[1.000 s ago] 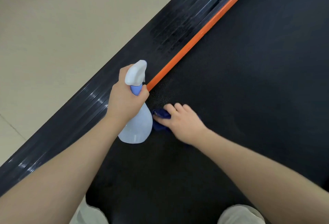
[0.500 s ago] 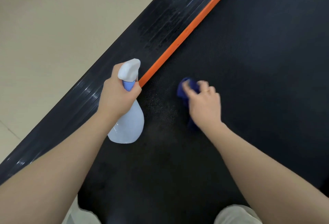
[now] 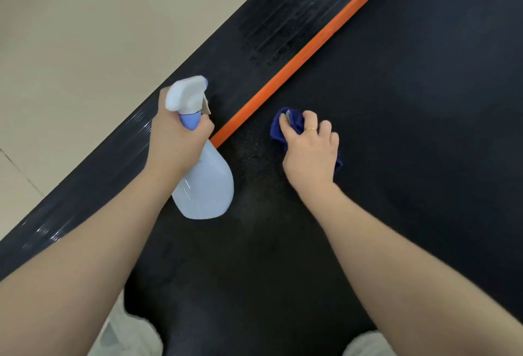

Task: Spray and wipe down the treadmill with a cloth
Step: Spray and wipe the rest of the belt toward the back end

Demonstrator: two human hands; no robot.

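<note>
In the head view, the only one we have, we are kneeling on the wide black textured treadmill belt [image 3: 396,157]; our pale trouser knees show at the bottom edge. Our right hand [image 3: 310,154] bears down on a bunched dark blue cloth [image 3: 294,123], fingers curled over it and gripping the fabric against the belt just right of the long orange strip [image 3: 311,47] that borders it. Our left hand [image 3: 177,143] is wrapped round the neck of a translucent white plastic spray bottle with a lilac collar [image 3: 203,183], fingers closed about it. Whether one rests on the trigger we cannot tell. The bottle hangs tilted above the belt's left edge, its nozzle aimed along the ribbed black side rail [image 3: 93,186].

We judge the wiping step to be in hand: a faint damp speckle lies on the belt between bottle and cloth. Next we would likely sweep the cloth across that patch, keeping firm downward pressure, then spray the stretch ahead.

Counted: one bottle, one cloth, one orange strip, one side rail in sight, two hands, and one thin gold ring [image 3: 310,128] on a right finger. Beige floor tiles [image 3: 85,30] lie to the left.
</note>
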